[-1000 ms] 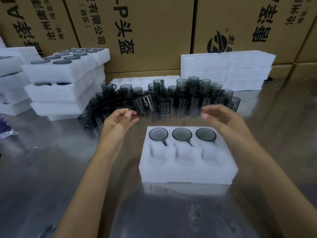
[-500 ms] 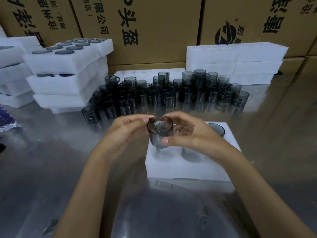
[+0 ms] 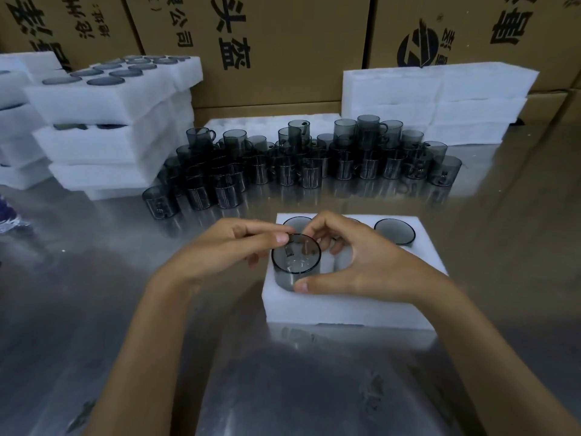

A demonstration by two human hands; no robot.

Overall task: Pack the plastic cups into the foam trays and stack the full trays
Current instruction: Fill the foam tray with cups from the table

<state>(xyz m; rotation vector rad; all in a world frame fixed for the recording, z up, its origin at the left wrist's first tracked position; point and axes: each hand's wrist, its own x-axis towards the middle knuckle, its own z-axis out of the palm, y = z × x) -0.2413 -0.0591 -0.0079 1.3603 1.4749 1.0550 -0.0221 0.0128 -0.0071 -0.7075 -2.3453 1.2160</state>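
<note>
Both hands are seating a smoky cup [image 3: 296, 258] in the near-left pocket of the foam tray [image 3: 345, 305] in front on the steel table [image 3: 78, 309]. The left hand [image 3: 229, 247] pinches the cup's rim, and the right hand [image 3: 355, 262] curls round it, thumb against its near wall. The cup sits partly sunk, so the next move likely calls for a straight downward press until its rim is flush (the handle's side is hard to tell). Two back-row cups show; a third may be hidden by the hands. Beyond stand loose cups [image 3: 314, 162], filled trays [image 3: 103, 121] stacked left and empty trays [image 3: 437, 102] right, all well apart.
</note>
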